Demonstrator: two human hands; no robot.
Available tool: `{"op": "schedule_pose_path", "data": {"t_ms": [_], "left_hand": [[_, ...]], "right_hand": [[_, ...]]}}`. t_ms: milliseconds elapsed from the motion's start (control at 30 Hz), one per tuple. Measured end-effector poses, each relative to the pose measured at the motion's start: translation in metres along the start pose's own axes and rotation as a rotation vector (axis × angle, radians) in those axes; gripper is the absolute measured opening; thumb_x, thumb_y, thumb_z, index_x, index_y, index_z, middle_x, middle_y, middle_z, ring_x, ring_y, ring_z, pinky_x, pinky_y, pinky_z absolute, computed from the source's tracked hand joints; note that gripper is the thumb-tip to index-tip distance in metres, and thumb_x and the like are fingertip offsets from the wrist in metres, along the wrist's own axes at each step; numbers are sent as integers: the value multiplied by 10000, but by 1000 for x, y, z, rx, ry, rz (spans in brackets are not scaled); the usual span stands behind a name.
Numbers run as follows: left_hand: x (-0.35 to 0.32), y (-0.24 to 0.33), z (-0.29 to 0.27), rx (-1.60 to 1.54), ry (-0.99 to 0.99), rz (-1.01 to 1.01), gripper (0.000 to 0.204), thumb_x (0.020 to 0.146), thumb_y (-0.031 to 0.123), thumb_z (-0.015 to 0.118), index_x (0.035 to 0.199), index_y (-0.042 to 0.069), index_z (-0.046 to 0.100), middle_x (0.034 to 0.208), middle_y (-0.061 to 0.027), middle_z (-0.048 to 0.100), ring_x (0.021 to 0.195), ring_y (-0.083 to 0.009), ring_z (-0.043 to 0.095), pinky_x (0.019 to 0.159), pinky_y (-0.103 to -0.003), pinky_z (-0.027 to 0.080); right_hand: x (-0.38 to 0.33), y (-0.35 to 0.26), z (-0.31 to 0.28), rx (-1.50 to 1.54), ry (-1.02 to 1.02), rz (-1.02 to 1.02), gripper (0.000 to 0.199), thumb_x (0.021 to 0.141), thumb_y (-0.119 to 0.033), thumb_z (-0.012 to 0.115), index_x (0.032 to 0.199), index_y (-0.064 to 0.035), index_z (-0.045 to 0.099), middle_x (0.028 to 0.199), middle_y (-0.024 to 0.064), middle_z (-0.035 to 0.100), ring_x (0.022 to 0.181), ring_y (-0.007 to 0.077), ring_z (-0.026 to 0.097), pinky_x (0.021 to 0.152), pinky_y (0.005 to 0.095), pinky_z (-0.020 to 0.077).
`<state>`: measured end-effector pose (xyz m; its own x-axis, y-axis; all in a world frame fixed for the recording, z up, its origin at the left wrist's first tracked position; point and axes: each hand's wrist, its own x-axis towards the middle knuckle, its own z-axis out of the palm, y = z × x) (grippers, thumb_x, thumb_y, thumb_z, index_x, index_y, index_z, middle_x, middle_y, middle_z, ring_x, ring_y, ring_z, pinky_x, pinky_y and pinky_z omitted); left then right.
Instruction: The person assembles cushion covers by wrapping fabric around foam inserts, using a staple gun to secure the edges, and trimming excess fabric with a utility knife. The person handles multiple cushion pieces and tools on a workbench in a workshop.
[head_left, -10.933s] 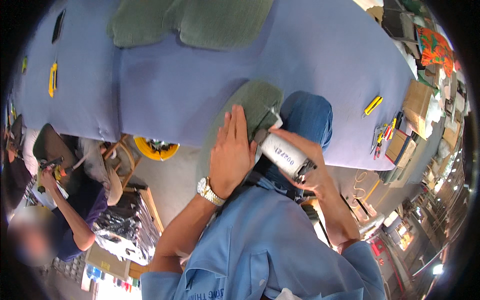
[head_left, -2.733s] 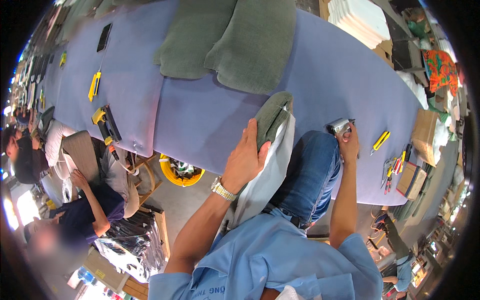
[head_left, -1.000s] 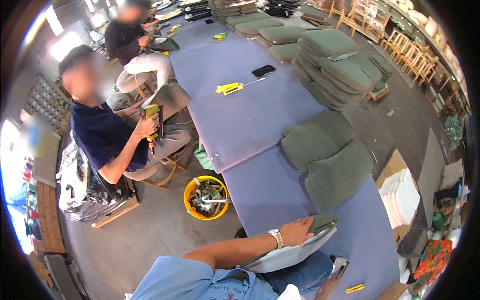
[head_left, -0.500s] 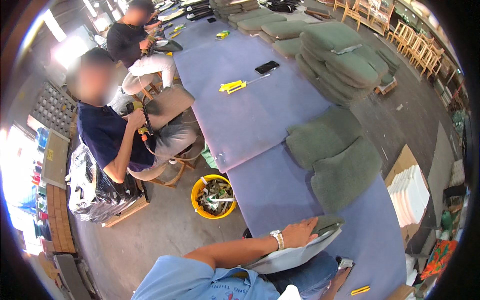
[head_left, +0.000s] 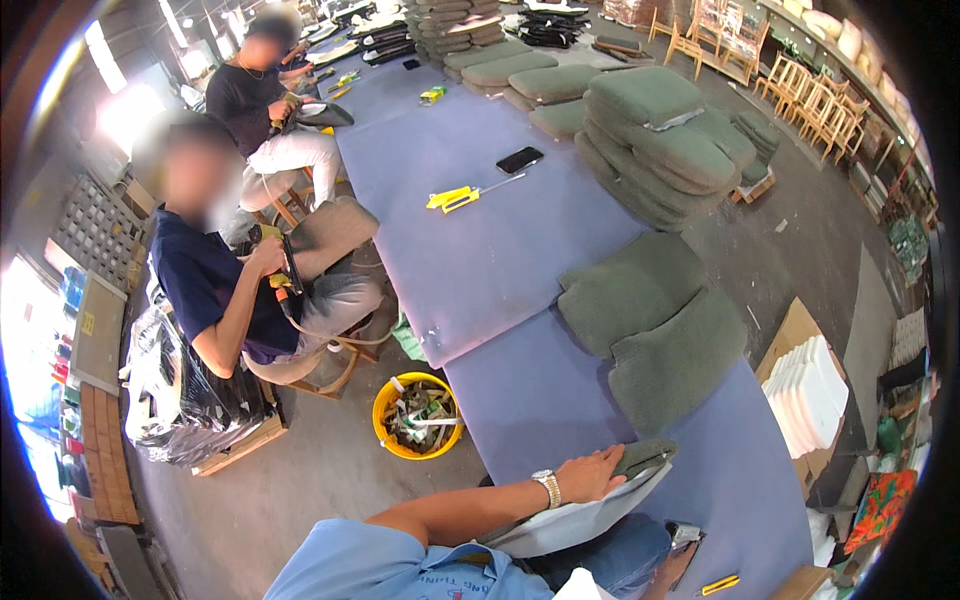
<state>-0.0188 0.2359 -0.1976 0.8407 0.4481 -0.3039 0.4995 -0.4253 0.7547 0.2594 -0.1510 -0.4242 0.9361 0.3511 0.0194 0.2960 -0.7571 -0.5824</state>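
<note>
My left hand (head_left: 590, 474), with a gold watch on the wrist, grips the upper edge of a padded panel on my lap. Green fabric shows along the far edge of this panel (head_left: 645, 458), and its pale backing (head_left: 570, 522) faces me. A little of my right hand (head_left: 668, 574) shows low down beside my jeans; its fingers are hidden. Right by it is a silvery metal tool (head_left: 685, 536), mostly covered. Two green fabric-covered panels (head_left: 680, 355) lie overlapping on the blue-grey table (head_left: 530, 385) beyond my left hand.
A yellow cutter (head_left: 720, 584) lies near the table's edge. Farther up are a yellow-handled screwdriver (head_left: 480, 193), a phone (head_left: 520, 159) and stacked green cushions (head_left: 650, 150). A yellow bucket of scraps (head_left: 417, 450) stands left. Two people work with tools along the left side.
My view has shifted slightly, so the table and the people sit a little differently in it. My left hand stays on the panel's edge, nearly unmoved.
</note>
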Motion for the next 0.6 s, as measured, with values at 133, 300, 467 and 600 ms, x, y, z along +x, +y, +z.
{"op": "schedule_pose_path", "data": {"t_ms": [133, 300, 467, 600], "left_hand": [[1, -5, 11, -27, 54, 25, 634, 1051, 406, 496, 1507, -2, 326, 1451, -312, 512, 1217, -487, 610, 973, -579, 537], [-7, 22, -27, -72, -111, -79, 634, 1050, 399, 501, 1492, -22, 331, 1425, -331, 520, 1212, -490, 607, 982, -573, 532], [1, -3, 8, -19, 117, 75, 666, 1041, 405, 513, 1496, -35, 307, 1319, -350, 582, 1143, -489, 642, 941, -576, 541], [0, 10, -7, -24, -61, -55, 682, 1035, 411, 509, 1508, -35, 303, 1307, -368, 588, 1046, -512, 674, 891, -594, 549]], "right_hand": [[4, 0, -4, -6, -32, 31, 607, 912, -127, 592, 1481, 27, 449, 1329, 257, 636, 1244, 394, 609, 1034, 447, 471], [5, -4, -12, -3, -105, 92, 606, 907, -147, 613, 1468, 31, 470, 1303, 251, 656, 1217, 388, 627, 1015, 448, 482], [19, -24, -48, -13, -301, 305, 606, 902, -167, 633, 1455, 35, 490, 1276, 245, 677, 1190, 382, 645, 995, 448, 492], [15, -156, -109, 115, -144, 102, 566, 900, -338, 769, 1281, 64, 652, 1178, 192, 720, 992, 341, 685, 897, 450, 525]]}}
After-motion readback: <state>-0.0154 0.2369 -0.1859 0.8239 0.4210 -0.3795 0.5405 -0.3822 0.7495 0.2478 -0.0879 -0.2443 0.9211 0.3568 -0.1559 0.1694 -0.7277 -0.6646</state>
